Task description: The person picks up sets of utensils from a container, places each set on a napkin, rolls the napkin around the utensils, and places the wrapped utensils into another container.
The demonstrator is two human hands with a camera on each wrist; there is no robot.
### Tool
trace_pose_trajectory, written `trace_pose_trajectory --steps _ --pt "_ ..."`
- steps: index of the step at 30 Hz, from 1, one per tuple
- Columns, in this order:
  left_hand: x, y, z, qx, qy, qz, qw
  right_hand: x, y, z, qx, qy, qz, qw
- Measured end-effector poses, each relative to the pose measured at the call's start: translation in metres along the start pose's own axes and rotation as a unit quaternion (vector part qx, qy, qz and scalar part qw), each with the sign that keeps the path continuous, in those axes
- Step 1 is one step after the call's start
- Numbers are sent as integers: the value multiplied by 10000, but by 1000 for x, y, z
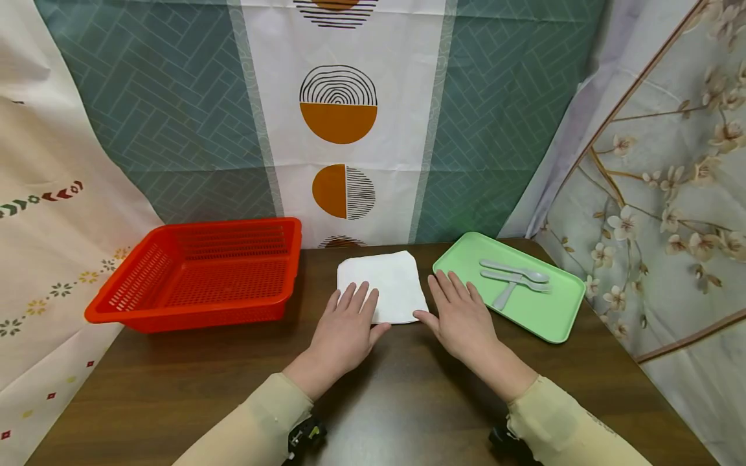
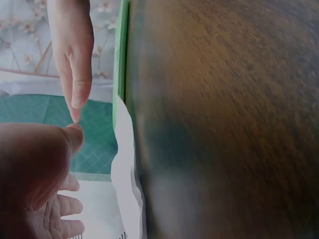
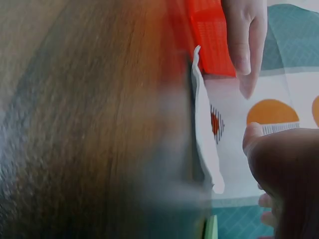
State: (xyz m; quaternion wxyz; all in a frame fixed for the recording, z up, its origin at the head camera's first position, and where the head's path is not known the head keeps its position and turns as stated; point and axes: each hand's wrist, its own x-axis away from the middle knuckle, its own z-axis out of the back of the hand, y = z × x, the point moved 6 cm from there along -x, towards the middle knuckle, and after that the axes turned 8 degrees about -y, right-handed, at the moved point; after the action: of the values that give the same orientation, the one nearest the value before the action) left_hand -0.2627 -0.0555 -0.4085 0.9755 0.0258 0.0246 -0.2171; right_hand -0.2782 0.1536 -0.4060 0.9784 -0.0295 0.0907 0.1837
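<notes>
White and square, the folded napkin (image 1: 381,285) lies flat on the dark bench (image 1: 402,401), between a red plastic basket (image 1: 198,316) and a green tray (image 1: 548,323); I can't tell whether it is cloth or paper. Its near left corner hides from me behind the left hand (image 1: 345,331), and the right hand (image 1: 466,320) reaches its thumb over the opposite near corner. Each grip is apart, fingers straight; seen from the wrists, both hover above the napkin. The forearms run out of sight at the bottom edge, and the black wrist gear is mostly tucked under the sleeves. On the tray sit a grey spoon (image 1: 511,267) and a fork (image 1: 515,280), crossing a third utensil (image 1: 504,297) whose upper end is covered. Seen from either wrist, the bench blurs badly.
</notes>
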Motion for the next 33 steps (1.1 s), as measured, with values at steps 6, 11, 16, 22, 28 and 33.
trace_pose_trajectory --steps 6,11,16,22,28,33 --pt "-3 1 -6 106 -156 -5 9998 -4 9 -9 -99 -183 -176 9996" --pt "-6 1 -11 134 -264 -16 9996 -7 17 -15 -28 -304 -297 9991" --pt "-8 2 -16 163 -393 -61 9991 -12 23 -19 5 -417 -401 9983" --pt "-8 4 -21 232 -458 -183 9985 -17 27 -26 -158 -600 -534 9966" --pt "-10 4 -24 247 -489 -249 9982 -25 31 -32 -485 -837 -625 9933" --pt "-12 2 -28 267 -694 -249 9969 -29 35 -38 -763 -1132 -711 9881"
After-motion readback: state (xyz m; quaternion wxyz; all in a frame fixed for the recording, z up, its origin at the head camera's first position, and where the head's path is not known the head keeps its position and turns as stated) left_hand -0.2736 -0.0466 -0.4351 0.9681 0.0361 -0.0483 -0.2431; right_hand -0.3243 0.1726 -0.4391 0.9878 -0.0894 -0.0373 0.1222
